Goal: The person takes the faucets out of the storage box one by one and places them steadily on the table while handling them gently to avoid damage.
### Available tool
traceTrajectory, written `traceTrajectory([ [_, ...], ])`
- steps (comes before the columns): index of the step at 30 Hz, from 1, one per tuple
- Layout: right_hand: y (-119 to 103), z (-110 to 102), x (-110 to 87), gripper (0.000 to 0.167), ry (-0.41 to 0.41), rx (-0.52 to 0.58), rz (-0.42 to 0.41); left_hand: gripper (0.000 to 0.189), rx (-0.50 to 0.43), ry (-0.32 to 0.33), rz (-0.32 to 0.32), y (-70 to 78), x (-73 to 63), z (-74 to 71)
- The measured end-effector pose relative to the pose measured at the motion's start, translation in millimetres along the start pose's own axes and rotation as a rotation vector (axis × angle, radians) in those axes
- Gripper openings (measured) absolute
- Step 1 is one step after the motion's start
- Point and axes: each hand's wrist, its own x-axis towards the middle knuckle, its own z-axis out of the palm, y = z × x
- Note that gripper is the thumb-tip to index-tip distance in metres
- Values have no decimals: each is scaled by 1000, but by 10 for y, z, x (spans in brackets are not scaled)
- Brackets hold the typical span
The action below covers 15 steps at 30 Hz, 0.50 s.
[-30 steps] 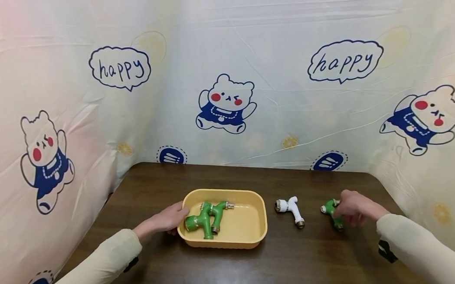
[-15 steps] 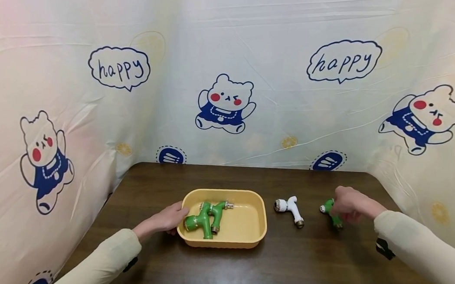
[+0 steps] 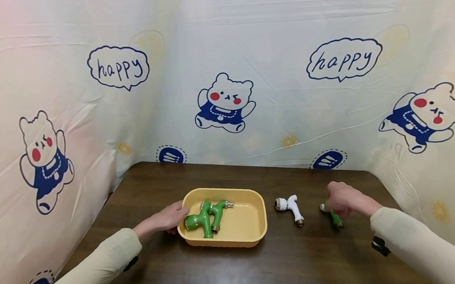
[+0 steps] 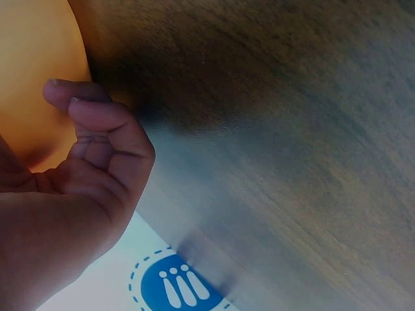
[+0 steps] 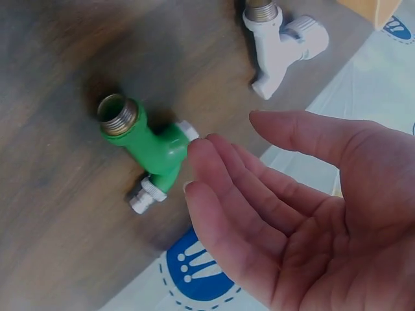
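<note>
My left hand (image 3: 167, 217) grips the left rim of a yellow plastic tub (image 3: 246, 221), thumb over the edge; its fingers curl against the outer wall in the left wrist view. Inside the tub lie two green taps, a nearer one (image 3: 206, 223) and one (image 3: 217, 214) partly behind it. At the right, my right hand (image 3: 344, 199) hovers over another green tap (image 5: 155, 146) lying on the table, partly covering it in the head view. In the right wrist view the fingers are loosely bent, holding nothing, with fingertips close to the tap's white end; contact is unclear.
A white tap (image 3: 293, 207) with a ribbed knob lies on the dark wooden table (image 3: 235, 272) between the tub and my right hand. Printed cloth (image 3: 273, 126) hangs behind and along both sides of the table.
My right hand has shifted left and slightly away from me, over the upper part of the green tap. The left hand, tub and white tap stay put.
</note>
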Motion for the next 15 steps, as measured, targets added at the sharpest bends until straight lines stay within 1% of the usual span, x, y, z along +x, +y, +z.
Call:
traceTrajectory([
  [2, -30, 4, -6, 26, 16, -1, -5, 40, -1, 0, 0, 6, -3, -1],
  [9, -146, 26, -43, 25, 110, -9, -82, 40, 1, -2, 5, 18, -11, 0],
  [15, -267, 48, -61, 21, 124, -4, -105, 40, 11, 1, 10, 29, -24, 3],
])
